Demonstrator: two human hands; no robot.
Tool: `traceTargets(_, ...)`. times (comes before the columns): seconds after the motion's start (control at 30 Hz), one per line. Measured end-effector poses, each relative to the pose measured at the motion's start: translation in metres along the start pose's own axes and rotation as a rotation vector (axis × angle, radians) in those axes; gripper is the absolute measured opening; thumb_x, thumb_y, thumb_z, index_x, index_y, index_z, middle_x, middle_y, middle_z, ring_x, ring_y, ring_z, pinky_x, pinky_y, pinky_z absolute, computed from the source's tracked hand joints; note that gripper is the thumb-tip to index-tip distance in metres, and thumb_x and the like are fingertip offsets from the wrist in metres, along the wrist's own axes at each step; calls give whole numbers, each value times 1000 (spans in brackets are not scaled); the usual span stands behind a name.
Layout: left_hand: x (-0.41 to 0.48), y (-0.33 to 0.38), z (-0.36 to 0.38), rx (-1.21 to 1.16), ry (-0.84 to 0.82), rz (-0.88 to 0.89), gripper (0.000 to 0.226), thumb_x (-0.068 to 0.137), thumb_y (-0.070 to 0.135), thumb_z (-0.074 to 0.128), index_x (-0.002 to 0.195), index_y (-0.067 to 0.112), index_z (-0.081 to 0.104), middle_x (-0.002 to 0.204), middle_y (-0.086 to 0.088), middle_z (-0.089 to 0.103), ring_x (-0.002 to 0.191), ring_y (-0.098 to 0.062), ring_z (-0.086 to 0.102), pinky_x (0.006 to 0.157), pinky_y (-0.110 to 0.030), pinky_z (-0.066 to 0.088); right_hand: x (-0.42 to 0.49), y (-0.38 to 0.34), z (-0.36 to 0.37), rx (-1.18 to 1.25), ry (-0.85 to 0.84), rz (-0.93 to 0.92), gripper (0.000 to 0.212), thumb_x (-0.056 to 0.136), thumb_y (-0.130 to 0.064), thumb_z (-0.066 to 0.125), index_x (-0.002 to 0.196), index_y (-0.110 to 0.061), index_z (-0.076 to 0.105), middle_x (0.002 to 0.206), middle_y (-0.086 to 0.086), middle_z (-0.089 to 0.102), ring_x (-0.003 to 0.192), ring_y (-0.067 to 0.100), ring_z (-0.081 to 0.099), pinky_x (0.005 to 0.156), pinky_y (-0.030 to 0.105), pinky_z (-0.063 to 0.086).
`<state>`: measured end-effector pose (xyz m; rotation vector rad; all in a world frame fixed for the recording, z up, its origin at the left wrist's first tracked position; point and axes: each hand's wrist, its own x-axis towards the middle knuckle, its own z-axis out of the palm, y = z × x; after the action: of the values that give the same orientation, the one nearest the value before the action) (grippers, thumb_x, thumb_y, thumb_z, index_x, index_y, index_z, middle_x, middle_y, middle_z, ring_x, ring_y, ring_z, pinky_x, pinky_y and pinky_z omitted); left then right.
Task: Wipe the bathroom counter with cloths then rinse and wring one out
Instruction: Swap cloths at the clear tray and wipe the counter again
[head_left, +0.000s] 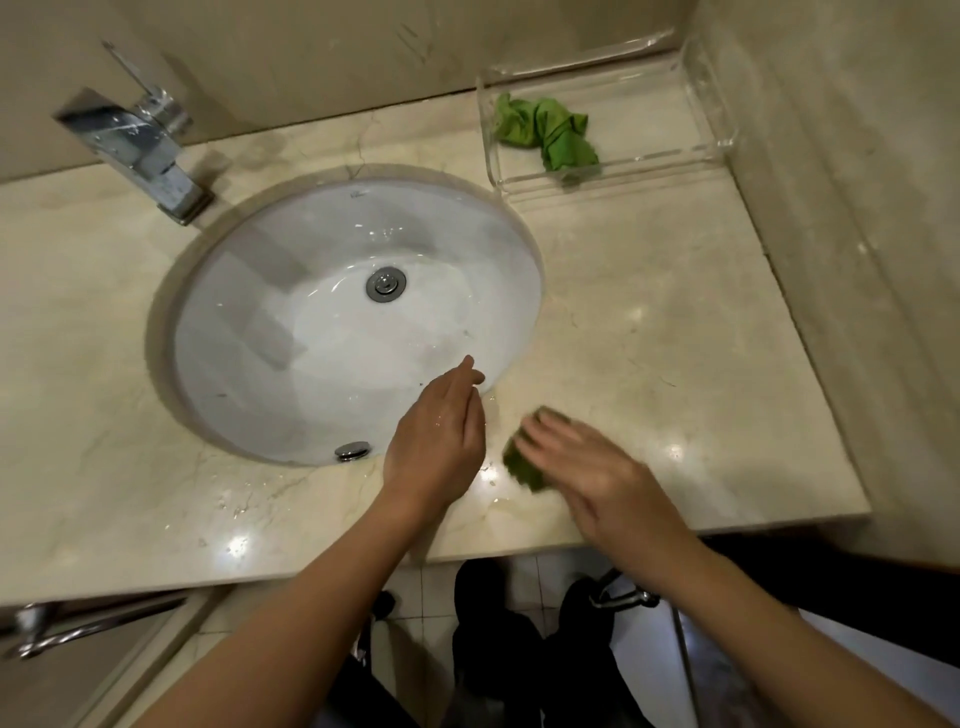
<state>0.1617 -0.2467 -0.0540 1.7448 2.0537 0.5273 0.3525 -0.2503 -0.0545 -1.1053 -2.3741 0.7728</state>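
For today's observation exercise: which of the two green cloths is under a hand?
The darker cloth beneath the right hand beside the sink; the brighter cloth lies crumpled, untouched, in the clear tray.

Dk cloth (521, 464) on ctr (649, 338); bright cloth (545, 127) crumpled.

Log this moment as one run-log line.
step: wiping counter | right hand: flat on green cloth beside sink | left hand: open at sink rim | second cloth: crumpled in clear tray
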Motion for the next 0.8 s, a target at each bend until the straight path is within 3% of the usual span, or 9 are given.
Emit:
traceTargets(0.17, 0, 0, 0, 21, 12, 11, 36, 98, 16, 37, 132, 14, 49, 131, 8, 54, 122, -10, 45, 93, -25, 36, -42, 33, -43, 3, 72, 165, 60, 75, 15, 64, 126, -13, 54, 135, 2, 51, 129, 16, 43, 109, 33, 29)
traceTargets(0.37, 0, 10, -9, -56, 134, 189, 44, 92, 21, 33, 128, 8, 53, 124, 0, 61, 119, -15, 49, 97, -30, 41, 0, 39, -40, -21, 331, 327, 47, 81, 14, 58, 123, -5, 54, 131, 8, 51, 127, 24, 44, 110, 35, 28)
traceTargets(0.47, 10, 33, -9, -148, 173, 133, 45, 91, 15, 35, 134, 9, 47, 134, 6, 51, 126, -11, 41, 104, -27, 34, 9, 19, -23, 31, 314, 316, 45, 82, 15, 55, 123, -5, 56, 131, 9, 54, 128, 22, 44, 108, 34, 31)
traceTargets(0.6, 21, 48, 8, -82, 81, 211, 36, 96, 12, 40, 131, 12, 49, 146, -4, 42, 134, -16, 36, 111, -33, 31, -5, 14, -22, 65, 260, 282, 47, 81, 16, 57, 122, -6, 58, 129, 9, 55, 127, 21, 45, 109, 22, 26)
traceTargets(0.8, 25, 40, 24, 58, 35, 271, 43, 90, 9, 45, 132, 10, 51, 144, -7, 45, 136, -19, 35, 113, -20, 16, -31, 24, -54, 199, 291, 330, 38, 93, -21, 47, 130, -13, 49, 139, -4, 43, 134, 3, 30, 111, 26, 23)
